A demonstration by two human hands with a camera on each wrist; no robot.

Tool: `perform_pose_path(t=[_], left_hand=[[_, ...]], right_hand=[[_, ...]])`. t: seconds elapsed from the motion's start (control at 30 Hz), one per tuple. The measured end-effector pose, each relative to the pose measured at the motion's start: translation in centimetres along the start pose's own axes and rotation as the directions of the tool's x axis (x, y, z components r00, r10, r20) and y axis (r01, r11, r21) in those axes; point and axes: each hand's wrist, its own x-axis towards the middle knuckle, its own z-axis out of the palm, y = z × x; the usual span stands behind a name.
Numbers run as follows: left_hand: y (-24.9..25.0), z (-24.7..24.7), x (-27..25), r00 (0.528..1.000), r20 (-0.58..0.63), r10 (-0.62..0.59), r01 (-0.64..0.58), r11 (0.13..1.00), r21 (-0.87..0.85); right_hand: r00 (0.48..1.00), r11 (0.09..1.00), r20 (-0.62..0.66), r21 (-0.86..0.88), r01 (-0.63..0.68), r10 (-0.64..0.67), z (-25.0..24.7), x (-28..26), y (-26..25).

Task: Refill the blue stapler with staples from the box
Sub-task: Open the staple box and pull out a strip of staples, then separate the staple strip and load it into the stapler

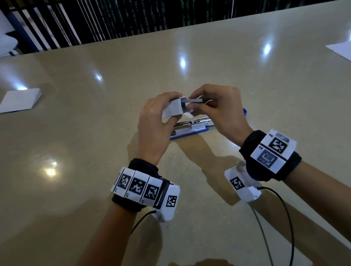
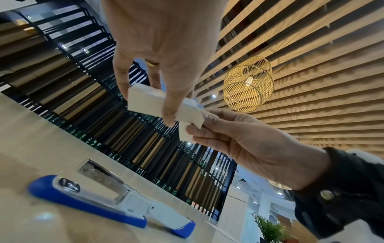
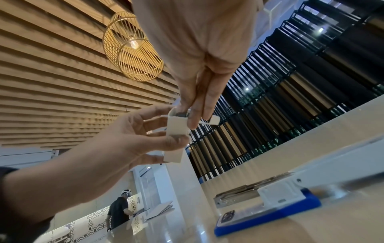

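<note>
Blue stapler point(image 1: 189, 128) open; white box point(image 1: 172, 108) aloft

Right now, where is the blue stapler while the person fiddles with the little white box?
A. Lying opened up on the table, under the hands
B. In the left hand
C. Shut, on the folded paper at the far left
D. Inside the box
A: the blue stapler lies opened on the table, untouched, while the left hand and right hand hold the box above it.

Right hand point(image 1: 216, 104) covers most of the staples point(image 1: 194, 100); both hands hide the stapler's point(image 1: 192, 127) ends.
</note>
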Motion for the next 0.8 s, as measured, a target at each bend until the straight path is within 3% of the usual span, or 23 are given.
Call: perform_pose_path(t=[0.2, 0.4, 0.6, 0.8], left_hand=[[0.1, -0.4, 0.0, 1.0, -0.008, -0.014, 0.014, 0.997, -0.079], [0.6, -0.6, -0.5, 0.98, 0.014, -0.2, 0.193, 0.925, -0.326], [0.3, -0.3, -0.6, 0.993, 0.005, -0.12, 0.115, 0.944, -0.31], [0.5, -0.4, -1.0, 0.999, -0.04, -0.006, -0.003, 0.973, -0.229]], right_hand=[[0.998, 0.997, -0.057, 0.083, 0.008, -0.003, -0.3, -0.2, -0.4], [0.984, 0.989, -0.168, 0.14, -0.038, 0.061, -0.8, -0.2, -0.9], [0.969, 0.971, -0.174, 0.193, -0.143, 0.177, -0.8, -0.8, -1.1], [0.972, 0.945, 0.0, 0.234, -0.228, 0.234, -1.2, -1.1, -0.9]])
